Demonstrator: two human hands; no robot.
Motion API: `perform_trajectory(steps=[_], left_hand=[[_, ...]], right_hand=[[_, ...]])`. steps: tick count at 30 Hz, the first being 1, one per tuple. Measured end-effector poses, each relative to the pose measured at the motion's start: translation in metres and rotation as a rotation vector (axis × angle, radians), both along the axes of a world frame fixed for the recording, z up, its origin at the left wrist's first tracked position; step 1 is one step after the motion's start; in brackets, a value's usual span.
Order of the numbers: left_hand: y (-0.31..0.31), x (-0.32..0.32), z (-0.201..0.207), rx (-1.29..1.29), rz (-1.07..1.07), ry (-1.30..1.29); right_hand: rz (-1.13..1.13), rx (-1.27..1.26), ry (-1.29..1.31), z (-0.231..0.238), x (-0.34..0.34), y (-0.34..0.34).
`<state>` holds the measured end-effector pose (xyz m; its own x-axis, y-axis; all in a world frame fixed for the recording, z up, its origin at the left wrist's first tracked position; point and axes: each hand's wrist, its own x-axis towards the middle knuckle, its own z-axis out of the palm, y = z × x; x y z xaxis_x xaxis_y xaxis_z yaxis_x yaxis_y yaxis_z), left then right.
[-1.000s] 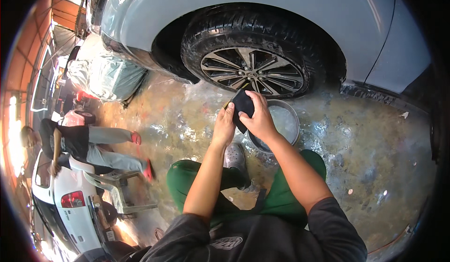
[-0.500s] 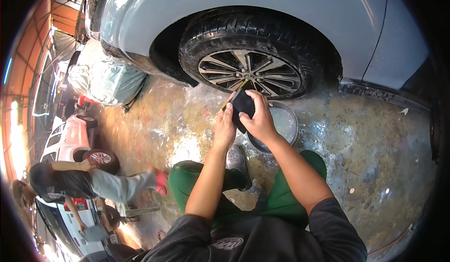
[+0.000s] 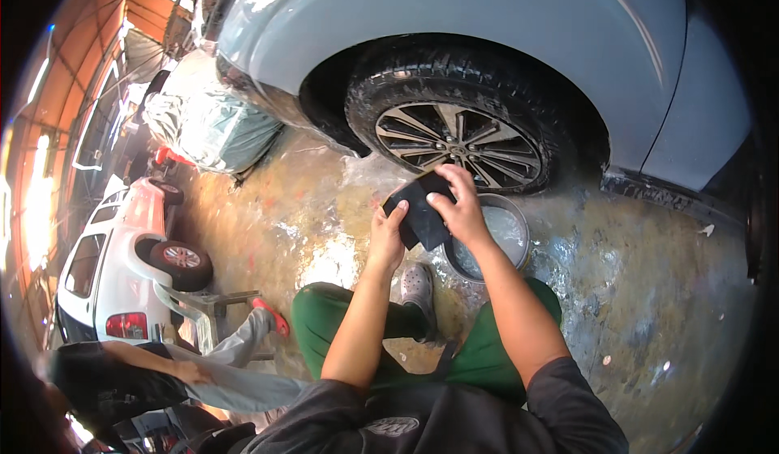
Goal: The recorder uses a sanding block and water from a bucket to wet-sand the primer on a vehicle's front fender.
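Between both hands is a black flat piece [image 3: 423, 220], squarish with an angular lower edge; I cannot make out its exact kind. My left hand [image 3: 387, 236] grips its left side, thumb on top. My right hand [image 3: 462, 208] holds the upper right part, thumb on its face and fingers over the far edge. Just beyond is the car wheel [image 3: 462, 147], with a wet, dark tyre and multi-spoke rim. A round grey basin [image 3: 526, 239] of cloudy water stands on the floor below the wheel, partly hidden by my right hand and forearm.
The light blue-grey car body [image 3: 519, 16] arches over the wheel. At left stand a covered bulky thing [image 3: 219, 125], a white car [image 3: 134, 279] and a small bench [image 3: 207, 308]. Another person in grey trousers [image 3: 243, 377] is at lower left. The concrete floor [image 3: 617, 292] is wet.
The black piece is turned so more of its flat face shows, and my hands are farther apart. My view has shifted left. The other person appears lower in the view.
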<state>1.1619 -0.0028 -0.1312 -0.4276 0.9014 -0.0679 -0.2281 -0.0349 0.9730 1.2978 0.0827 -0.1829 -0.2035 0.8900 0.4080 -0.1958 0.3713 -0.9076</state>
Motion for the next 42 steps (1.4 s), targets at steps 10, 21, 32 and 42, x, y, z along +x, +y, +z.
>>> perform_trajectory(steps=[10,21,32,42], left_hand=[[0.012,-0.021,-0.079,-0.284,0.082,0.128],[0.025,-0.015,-0.16,-0.426,-0.275,0.686],[0.071,0.015,-0.226,-0.128,-1.899,1.599],[0.142,0.023,0.099,1.128,-0.732,1.635]], right_hand=[[0.131,0.236,-0.542,-0.016,-0.015,-0.015],[0.104,-0.239,-1.207,-0.029,0.011,-0.01],[-0.146,-0.785,-1.172,-0.125,0.017,-0.013],[-0.931,-0.533,-0.926,-0.115,0.004,-0.092]])
